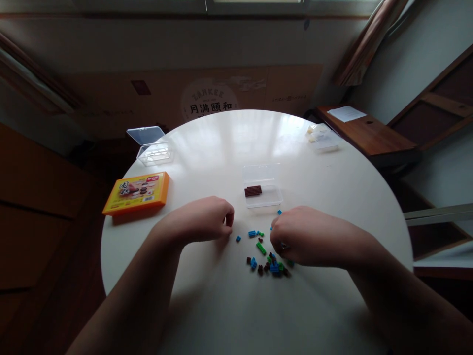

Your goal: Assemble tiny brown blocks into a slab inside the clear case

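Note:
Small toy building bricks in blue, green and dark brown lie in a loose heap [274, 267] on the white round table. My right hand [301, 235] is over the right side of the bricks, fingers bent down and pinched together; what they hold, if anything, is hidden. To the left, my left hand [209, 219] rests near the tabletop with fingers curled toward the thumb, and I cannot make out anything between them. A small blue brick [238, 238] lies just right of it. Between the hands are a green brick [261, 248] and a blue brick [252, 233].
Beyond the hands stands an open clear plastic box [271, 198] with dark brown bricks [253, 191] inside. A yellow-orange game box [136, 192] and an open clear case [155, 153] are at the left. Clear packaging [323, 137] lies far right, near a wooden desk [369, 133].

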The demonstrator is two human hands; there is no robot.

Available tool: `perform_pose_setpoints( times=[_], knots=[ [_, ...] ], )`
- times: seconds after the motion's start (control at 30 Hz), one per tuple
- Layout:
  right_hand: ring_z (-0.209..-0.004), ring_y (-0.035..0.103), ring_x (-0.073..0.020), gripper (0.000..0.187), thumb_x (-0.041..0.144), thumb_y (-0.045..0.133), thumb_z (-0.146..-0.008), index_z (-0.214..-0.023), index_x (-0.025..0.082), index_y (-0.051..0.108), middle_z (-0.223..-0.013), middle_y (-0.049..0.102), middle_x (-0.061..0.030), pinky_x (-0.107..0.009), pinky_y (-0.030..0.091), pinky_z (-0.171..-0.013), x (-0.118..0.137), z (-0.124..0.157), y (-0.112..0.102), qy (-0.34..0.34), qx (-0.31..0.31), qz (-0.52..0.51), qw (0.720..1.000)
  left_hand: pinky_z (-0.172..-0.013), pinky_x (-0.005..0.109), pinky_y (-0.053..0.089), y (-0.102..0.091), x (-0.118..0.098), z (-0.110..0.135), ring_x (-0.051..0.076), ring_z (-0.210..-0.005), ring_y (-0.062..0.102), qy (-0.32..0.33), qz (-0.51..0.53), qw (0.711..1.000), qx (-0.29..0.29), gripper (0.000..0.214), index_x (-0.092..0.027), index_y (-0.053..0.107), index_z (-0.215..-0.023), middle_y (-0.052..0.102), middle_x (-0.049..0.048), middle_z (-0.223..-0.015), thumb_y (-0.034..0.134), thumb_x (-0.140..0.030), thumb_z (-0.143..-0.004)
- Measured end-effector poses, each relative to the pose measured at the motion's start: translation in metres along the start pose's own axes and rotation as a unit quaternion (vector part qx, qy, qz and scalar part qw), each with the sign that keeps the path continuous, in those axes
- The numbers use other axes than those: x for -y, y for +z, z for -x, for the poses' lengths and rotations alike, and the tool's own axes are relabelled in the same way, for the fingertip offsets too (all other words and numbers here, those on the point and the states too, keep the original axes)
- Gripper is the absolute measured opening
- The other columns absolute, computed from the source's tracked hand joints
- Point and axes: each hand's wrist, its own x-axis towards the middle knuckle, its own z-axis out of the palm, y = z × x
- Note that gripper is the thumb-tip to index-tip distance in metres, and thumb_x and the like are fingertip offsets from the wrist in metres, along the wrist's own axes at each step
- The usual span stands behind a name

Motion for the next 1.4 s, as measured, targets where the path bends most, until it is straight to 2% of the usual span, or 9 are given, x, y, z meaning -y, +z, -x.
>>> perform_pose_setpoints(
  times=[0.23, 0.6, 1.1, 1.4],
  knots=[
    [-0.061, 0.053, -0.0189, 0.017, 0.008, 0.056, -0.069, -0.066, 0.021, 0.067, -0.071, 0.067, -0.0079, -0.033, 0.032, -0.058, 0.006, 0.002, -0.002, 0.037, 0.006, -0.035, 0.999, -0.052, 0.025, 0.037, 0.001, 0.000, -0.003, 0.015, -0.062, 0.057, 0.006, 0.007, 1.000, 0.017, 0.016, -0.021, 0.072, -0.076, 0.070, 0.0043, -0.075, 0.058, -0.026, -0.069],
    [-0.058, 0.052, -0.0181, 0.016, 0.012, 0.055, -0.073, -0.066, 0.020, 0.065, -0.069, 0.066, -0.0068, -0.033, 0.030, -0.056, 0.002, 0.000, 0.003, 0.000, -0.023, 0.004, 1.000, -0.053, 0.026, 0.038, 0.000, -0.006, 0.001, 0.016, -0.062, 0.057, -0.004, 0.002, 1.000, 0.030, 0.014, -0.024, 0.071, -0.075, 0.070, 0.0022, -0.075, 0.061, -0.024, -0.066],
    [-0.059, 0.050, -0.0160, 0.017, 0.011, 0.053, -0.075, -0.064, 0.018, 0.063, -0.071, 0.064, -0.0062, -0.031, 0.031, -0.057, 0.009, -0.004, 0.009, 0.024, -0.021, 0.009, 0.999, -0.053, 0.026, 0.036, 0.003, -0.002, -0.005, 0.015, -0.062, 0.054, 0.016, -0.029, 0.997, -0.068, 0.013, -0.022, 0.067, -0.072, 0.068, 0.0018, -0.076, 0.055, -0.023, -0.071],
    [-0.053, 0.044, -0.0120, 0.016, 0.012, 0.052, -0.074, -0.063, 0.018, 0.062, -0.067, 0.062, -0.0020, -0.030, 0.024, -0.052, 0.007, -0.008, 0.015, -0.009, -0.049, 0.037, 0.998, -0.055, 0.025, 0.037, 0.006, 0.000, -0.009, 0.014, -0.064, 0.055, 0.029, 0.016, 0.998, -0.055, 0.014, -0.022, 0.068, -0.077, 0.069, 0.0014, -0.079, 0.058, -0.025, -0.068]
  ],
)
